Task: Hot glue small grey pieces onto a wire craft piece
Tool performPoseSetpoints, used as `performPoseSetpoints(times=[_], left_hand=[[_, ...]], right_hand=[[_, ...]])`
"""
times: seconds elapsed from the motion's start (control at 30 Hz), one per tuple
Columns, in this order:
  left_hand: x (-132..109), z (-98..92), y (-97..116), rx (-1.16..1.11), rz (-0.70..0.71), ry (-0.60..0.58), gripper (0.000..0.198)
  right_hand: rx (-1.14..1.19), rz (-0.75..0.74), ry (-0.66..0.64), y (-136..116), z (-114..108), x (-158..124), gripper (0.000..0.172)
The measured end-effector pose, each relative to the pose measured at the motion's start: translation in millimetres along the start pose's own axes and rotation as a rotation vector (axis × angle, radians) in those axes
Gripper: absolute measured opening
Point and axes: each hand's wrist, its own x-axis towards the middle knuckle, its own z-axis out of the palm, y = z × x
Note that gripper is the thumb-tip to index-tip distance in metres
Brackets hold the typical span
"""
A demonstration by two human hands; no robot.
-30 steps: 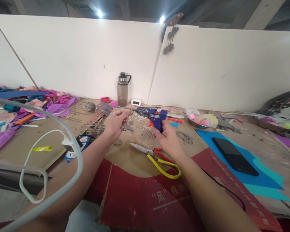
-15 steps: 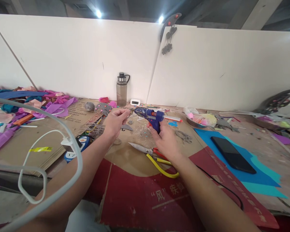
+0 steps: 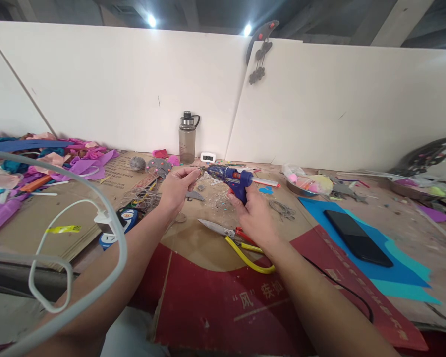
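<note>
My right hand (image 3: 255, 210) is wrapped round the handle of a blue hot glue gun (image 3: 228, 176), whose nozzle points left. At that nozzle, the thumb and forefinger of my left hand (image 3: 180, 186) pinch something small and dark that I cannot make out. Below the hands, scissors (image 3: 223, 229) with red and yellow handles lie on the cardboard, blades toward the left. A small grey curved piece (image 3: 195, 196) rests under the glue gun. Beside my right wrist lies a tangle of grey cord (image 3: 282, 210).
A water bottle (image 3: 187, 141) and a small digital clock (image 3: 208, 157) stand by the white board. A black phone (image 3: 358, 238) lies on blue sheets at the right. A tape measure (image 3: 128, 218), a white cable (image 3: 115, 218) and crumpled coloured paper (image 3: 78, 158) are at the left.
</note>
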Motion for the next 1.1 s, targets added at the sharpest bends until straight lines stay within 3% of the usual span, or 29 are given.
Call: performPoseSetpoints(times=[0.43,0.5,0.67,0.73,0.8,0.9,1.0,1.1], left_hand=[[0,-1.5,-1,-0.044,-0.027,0.045,0.021],[0,-2.2,0,-0.054,-0.043,0.049,0.021],[1,-3.2,2,-0.076,-0.095,0.082,0.024],[2,-3.6,2,-0.083,-0.103,0.110,0.025],[2,-4.2,2,-0.082,-0.103,0.147,0.026],[3,-4.9,1,-0.069,-0.100,0.168,0.026],[3,-4.6,0,-0.051,-0.099,0.137,0.025],[3,-3.9,-1,-0.027,-0.087,0.101,0.024]], right_hand=[[0.051,0.054,0.002,-2,0,-1,0.027],[0.209,0.130,-0.019,0,2,0,0.023],[0.852,0.394,-0.113,7,3,8,0.020],[0.963,0.480,-0.122,14,2,13,0.023],[0.877,0.584,-0.135,27,2,17,0.019],[0.422,0.708,-0.198,52,5,21,0.006],[0.155,0.747,-0.222,72,7,21,0.009],[0.004,0.757,-0.175,76,5,18,0.007]])
